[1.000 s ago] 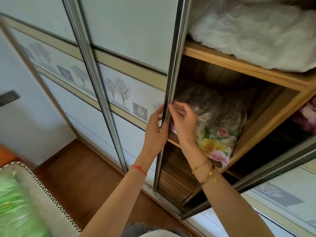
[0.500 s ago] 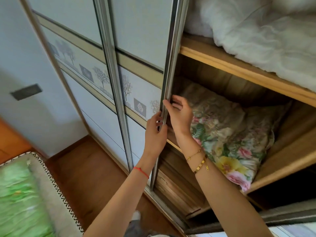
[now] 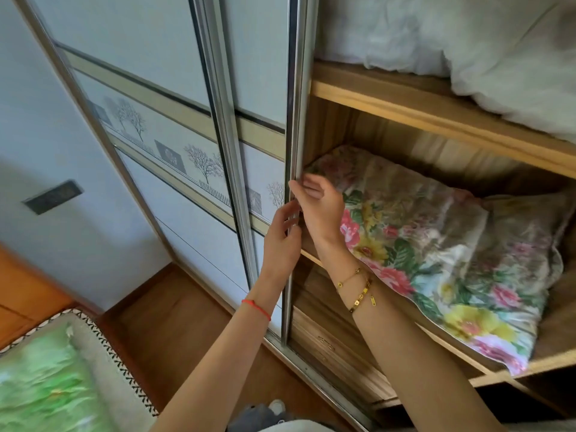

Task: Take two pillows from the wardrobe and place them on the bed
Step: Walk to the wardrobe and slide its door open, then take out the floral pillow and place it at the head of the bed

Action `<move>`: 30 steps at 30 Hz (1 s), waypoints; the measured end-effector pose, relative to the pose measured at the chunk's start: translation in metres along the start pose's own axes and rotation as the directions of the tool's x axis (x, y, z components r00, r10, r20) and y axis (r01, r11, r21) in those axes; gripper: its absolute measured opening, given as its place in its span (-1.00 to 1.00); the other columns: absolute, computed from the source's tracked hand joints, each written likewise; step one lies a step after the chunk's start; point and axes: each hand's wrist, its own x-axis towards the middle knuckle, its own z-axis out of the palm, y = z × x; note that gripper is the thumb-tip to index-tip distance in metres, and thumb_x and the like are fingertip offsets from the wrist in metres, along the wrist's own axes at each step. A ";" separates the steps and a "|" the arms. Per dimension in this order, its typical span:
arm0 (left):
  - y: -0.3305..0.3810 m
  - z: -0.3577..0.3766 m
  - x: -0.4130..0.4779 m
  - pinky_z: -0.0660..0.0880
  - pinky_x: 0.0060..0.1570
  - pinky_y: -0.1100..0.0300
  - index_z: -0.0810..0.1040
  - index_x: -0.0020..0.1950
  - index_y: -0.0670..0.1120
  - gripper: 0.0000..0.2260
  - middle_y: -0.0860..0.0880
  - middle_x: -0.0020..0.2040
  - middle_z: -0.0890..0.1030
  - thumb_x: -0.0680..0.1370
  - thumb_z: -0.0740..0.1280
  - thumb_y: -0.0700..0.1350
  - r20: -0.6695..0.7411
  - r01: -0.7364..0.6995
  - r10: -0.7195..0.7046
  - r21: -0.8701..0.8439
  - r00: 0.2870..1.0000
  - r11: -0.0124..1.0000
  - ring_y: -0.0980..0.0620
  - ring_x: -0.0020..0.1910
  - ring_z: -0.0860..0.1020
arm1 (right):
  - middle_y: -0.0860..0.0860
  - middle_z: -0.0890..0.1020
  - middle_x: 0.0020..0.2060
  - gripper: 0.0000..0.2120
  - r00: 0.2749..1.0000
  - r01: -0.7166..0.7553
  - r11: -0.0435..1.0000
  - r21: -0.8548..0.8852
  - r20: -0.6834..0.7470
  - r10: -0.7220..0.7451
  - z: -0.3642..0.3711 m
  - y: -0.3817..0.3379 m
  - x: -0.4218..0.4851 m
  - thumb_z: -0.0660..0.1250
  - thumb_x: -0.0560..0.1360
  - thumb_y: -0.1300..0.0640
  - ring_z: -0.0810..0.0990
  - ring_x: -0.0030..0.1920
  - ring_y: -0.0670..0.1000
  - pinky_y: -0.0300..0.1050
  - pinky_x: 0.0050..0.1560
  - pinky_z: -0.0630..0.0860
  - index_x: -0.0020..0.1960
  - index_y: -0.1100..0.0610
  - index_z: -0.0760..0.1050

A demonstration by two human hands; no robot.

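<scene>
Sliding the wardrobe door is the step in hand, judging by both hands set on its metal edge at the centre of the frame. Nearest, in the lower left corner, lies the bed (image 3: 103, 369), its green cover and patterned border showing; that is where the pillows must end up, and it sits well apart from the shelves. Above it the two forearms rise from the bottom edge. The left hand (image 3: 282, 244), red string at the wrist, lies against the outer face of the sliding door's frame (image 3: 293, 126) with its fingers extended rather than curled; whether they press or merely rest I cannot tell. The right hand (image 3: 318, 210), gold bracelets at the wrist, has its fingers hooked round the inner side of the same strip, closed loosely on it, and holds nothing else.

To do this well, push evenly along the track with both hands at one height, so the panel does not rack or jam, and keep the fingertips clear of the gap where this door overlaps the next panel at centre left. The opening looks wide enough already to show the shelf fully.

Farther in, right of centre, the floral pillow (image 3: 436, 266) lies flat on the wooden shelf (image 3: 498, 374), its near corner overhanging the shelf edge. A second pillow (image 3: 526, 238), duller in colour, seems to lie behind it toward the right edge. On the shelf above, upper right, is white bedding (image 3: 452, 42).
</scene>
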 end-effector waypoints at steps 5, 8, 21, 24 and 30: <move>-0.006 -0.023 0.019 0.42 0.41 0.08 0.44 0.44 -0.18 -0.53 -0.11 0.37 0.55 0.56 0.14 -0.44 0.008 -0.039 0.039 0.051 0.999 0.998 -0.03 0.35 0.52 | 0.03 0.71 -0.03 -0.67 1.000 -0.010 1.000 0.009 -0.002 0.010 0.025 -0.001 0.007 0.53 0.41 0.15 0.69 -0.03 -0.10 -0.42 -0.06 0.55 0.13 0.21 0.60; -0.009 -0.034 0.029 0.43 0.38 0.12 0.43 0.46 -0.14 -0.52 -0.08 0.39 0.54 0.57 0.15 -0.42 0.015 -0.042 0.042 0.062 0.999 0.997 -0.02 0.36 0.52 | 0.03 0.71 -0.01 -0.68 1.000 -0.017 1.000 0.017 0.007 0.017 0.038 0.000 0.010 0.51 0.44 0.16 0.66 -0.07 -0.19 -0.45 -0.08 0.54 0.16 0.23 0.60; -0.014 -0.057 0.056 0.47 0.34 0.14 0.26 0.59 -0.04 -0.49 -0.06 0.47 0.48 0.65 0.23 -0.26 0.027 -0.036 0.034 0.082 0.999 0.996 0.01 0.39 0.50 | -0.03 0.62 0.22 -0.67 0.988 -0.032 0.999 -0.008 0.153 0.033 0.075 0.007 0.017 0.26 0.62 0.07 0.54 -0.03 -0.46 -0.58 -0.04 0.41 0.34 0.14 0.53; -0.014 -0.061 0.058 0.42 0.41 0.01 0.22 0.61 -0.04 -0.46 -0.03 0.52 0.41 0.64 0.23 -0.29 0.029 -0.030 0.029 0.054 0.999 0.998 -0.03 0.42 0.47 | -0.04 0.53 0.36 -0.63 0.966 -0.060 0.997 -0.040 0.248 0.068 0.076 0.006 0.017 0.19 0.64 -0.02 0.47 0.18 -0.27 -0.49 0.06 0.35 0.41 0.02 0.47; -0.012 -0.062 0.063 0.43 0.34 0.16 0.28 0.57 -0.05 -0.51 0.01 0.51 0.40 0.64 0.22 -0.27 0.007 -0.018 0.017 0.047 1.000 0.999 0.04 0.35 0.49 | -0.09 0.51 0.39 -0.66 0.974 -0.118 0.993 0.031 0.198 0.109 0.059 0.016 0.014 0.16 0.65 0.00 0.44 0.37 -0.15 -0.17 0.38 0.38 0.39 -0.01 0.48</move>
